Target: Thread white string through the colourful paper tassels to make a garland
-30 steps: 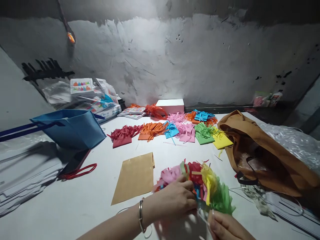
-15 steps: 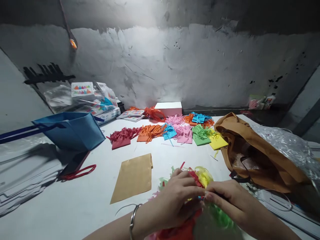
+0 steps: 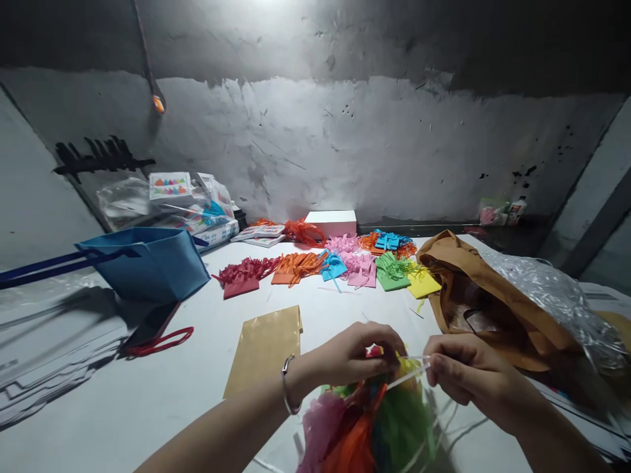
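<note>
A bunch of paper tassels (image 3: 352,424) hangs in pink, orange, green, yellow and blue strips, partly blurred. My left hand (image 3: 367,355), with a silver bangle on its wrist, is closed around the top of the bunch; its palm side is hidden. To the right of it, my right hand (image 3: 468,368) pinches a thin white cord (image 3: 411,376). Two strands of this cord stretch from the tassel tops to my right fingers. Just left of the bunch, a flat kraft paper bag (image 3: 263,348) lies on the white table (image 3: 162,401).
Folded tassel sheets run across the table behind, among them dark red (image 3: 241,287), orange (image 3: 286,276) and green (image 3: 393,278) ones. A blue bag (image 3: 152,266) stands left. On the right, an open brown bag (image 3: 497,309) lies beside clear plastic wrap (image 3: 552,295).
My right hand has moved right, away from my left, drawing the white cord out between them. The tassel bunch now hangs lower in view, and my left hand is slightly higher.
</note>
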### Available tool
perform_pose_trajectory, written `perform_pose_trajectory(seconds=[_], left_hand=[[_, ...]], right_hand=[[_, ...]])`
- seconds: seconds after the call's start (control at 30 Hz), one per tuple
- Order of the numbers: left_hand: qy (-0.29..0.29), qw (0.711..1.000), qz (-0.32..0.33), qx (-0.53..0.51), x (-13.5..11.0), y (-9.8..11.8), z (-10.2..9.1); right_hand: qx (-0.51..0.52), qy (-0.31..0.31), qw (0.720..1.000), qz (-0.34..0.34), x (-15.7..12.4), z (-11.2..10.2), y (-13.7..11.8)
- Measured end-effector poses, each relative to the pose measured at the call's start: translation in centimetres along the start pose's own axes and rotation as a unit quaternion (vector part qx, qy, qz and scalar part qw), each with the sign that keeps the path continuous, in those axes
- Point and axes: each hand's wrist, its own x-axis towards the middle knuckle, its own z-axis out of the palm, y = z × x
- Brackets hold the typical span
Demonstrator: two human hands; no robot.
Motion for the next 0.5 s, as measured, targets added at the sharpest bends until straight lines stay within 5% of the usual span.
perform_pose_trajectory(seconds=[0.2,0.37,0.5], left_hand=[[-0.022,0.959,0.040,0.279,-1.5,2.7,-0.6],[-0.001,0.962,0.047,0.268,-2.7,4.2,2.5],[0.079,0.968,0.043,0.236,-3.3,3.5,6.0]], right_hand=[[0.107,0.046,0.993,-0.002,-2.6,-0.1,0.6],[0.098,0.052,0.994,-0.010,-2.5,2.5,0.3],[0.085,0.015,0.996,-0.022,-2.5,4.9,-0.4]])
